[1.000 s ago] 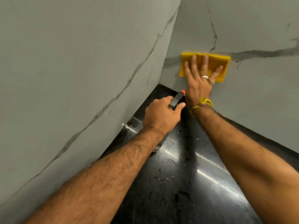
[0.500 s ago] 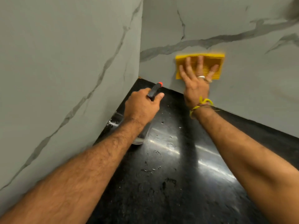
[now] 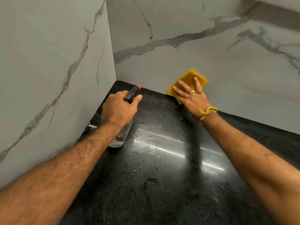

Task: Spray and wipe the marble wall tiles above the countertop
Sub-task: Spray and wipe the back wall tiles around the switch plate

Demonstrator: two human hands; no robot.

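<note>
Changes since half a second ago: yellow cloth (image 3: 188,82) and right hand (image 3: 190,95) have dropped down the back wall to its bottom edge, and the cloth has turned from level to diamond-wise; the view has swung so that more countertop and the upper right of the wall show.

Item, right hand: flat, fingers spread, palm pressing the cloth against the marble wall tiles (image 3: 170,62) just above the seam with the countertop (image 3: 162,176). Ring on one finger; yellow thread (image 3: 207,112) tied at the wrist. The cloth's lower corner touches or nearly touches the countertop's back edge; its outline is blurred.

Item, left hand (image 3: 119,109): closed around the neck of a spray bottle (image 3: 120,135), thumb beside the black trigger head. Orange nozzle tip points towards the back left corner. Clear body tilts back below the wrist, its base over the countertop near the left wall; whether it rests there cannot be told.

Item, countertop: black, polished, light streaks reflected at centre, scattered water droplets (image 3: 134,169) towards the front.

Item, walls: grey-white marble, dark veins, meeting at the back left corner.
</note>
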